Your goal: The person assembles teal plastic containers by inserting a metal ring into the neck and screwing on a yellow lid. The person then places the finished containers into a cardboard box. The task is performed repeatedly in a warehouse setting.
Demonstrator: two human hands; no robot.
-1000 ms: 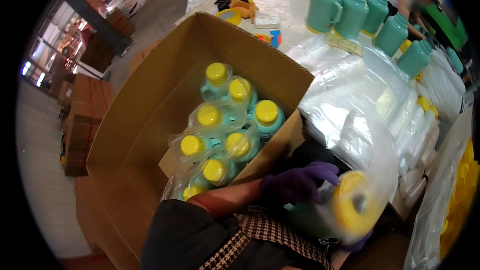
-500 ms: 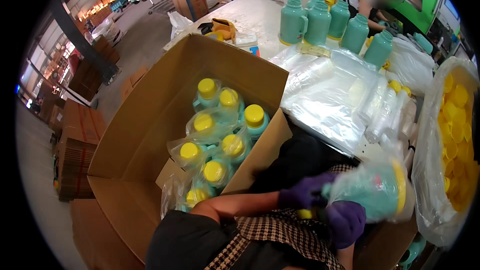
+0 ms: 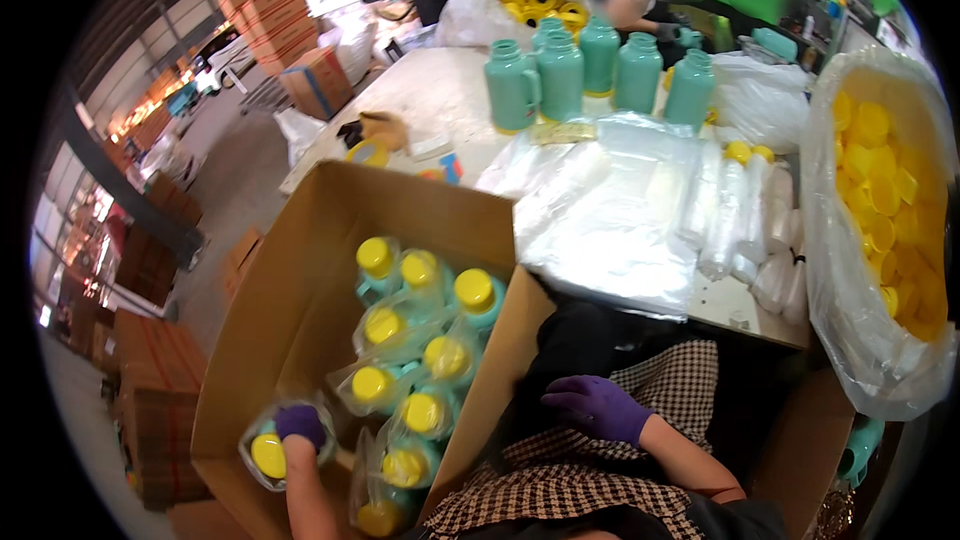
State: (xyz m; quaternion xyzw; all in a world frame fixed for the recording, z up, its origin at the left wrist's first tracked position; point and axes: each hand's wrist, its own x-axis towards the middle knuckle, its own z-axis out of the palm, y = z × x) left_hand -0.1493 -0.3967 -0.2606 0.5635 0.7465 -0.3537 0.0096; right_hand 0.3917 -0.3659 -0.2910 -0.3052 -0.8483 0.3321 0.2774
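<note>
My left hand (image 3: 301, 426), in a purple glove, reaches into the open cardboard box (image 3: 270, 270) at its left side. Its fingers are closed on a green thermos flask with a yellow cap (image 3: 268, 456), wrapped in a clear plastic bag. Several more yellow-capped green flasks (image 3: 423, 414), most in clear bags, stand in rows along the box's right side. My right hand (image 3: 595, 408), gloved too, hovers above the checked apron (image 3: 560, 470) on my lap. It holds nothing, and its fingers are stretched out.
Uncapped green flasks (image 3: 560, 78) stand on the white table (image 3: 420, 90). Stacked clear plastic bags (image 3: 610, 215) lie nearer. A sack of yellow caps (image 3: 885, 200) is at the right. Another person (image 3: 640, 0) works across the table. Flattened cartons (image 3: 160, 410) stand left of the box.
The bagged flask has gone from between both hands at the right into the box's left side, held by my left hand. My right hand has let go. The view has shifted.
</note>
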